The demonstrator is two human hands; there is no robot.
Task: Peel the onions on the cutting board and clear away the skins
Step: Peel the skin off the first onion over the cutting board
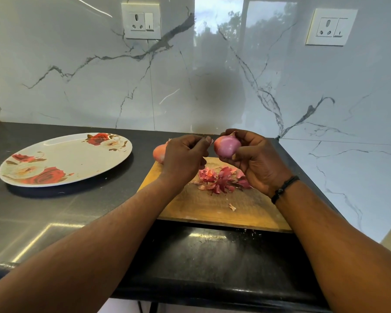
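We hold a peeled purple onion [226, 148] in our right hand [259, 164], fingers curled round its far side and underside, lifted above the far edge of the wooden cutting board [215, 208]. A bit of dry skin still stands at the onion's top. Our left hand [182, 158] is just beside it, fingers curled inward with the thumb and forefinger tips pressed together near the onion; a small pinkish sliver seems to show at those tips, but we cannot tell for sure whether it is a scrap of skin. A second onion [159, 152], still in its orange-brown skin, sits at the board's far left corner, partly hidden behind our left hand. Below our hands, a heap of red and pink onion skins [221, 180] lies on the board, and one small pale scrap [232, 207] lies apart from the heap, nearer to us. The board rests on the dark tabletop [77, 213] close to the corner where the marble-patterned wall [190, 86] turns. To the left of the board, well apart from it, a white oval plate [64, 160] with red rose prints sits on the tabletop. A dark cord bracelet [284, 188] circles our right wrist. Two white wall sockets [141, 21] are set into the wall above.
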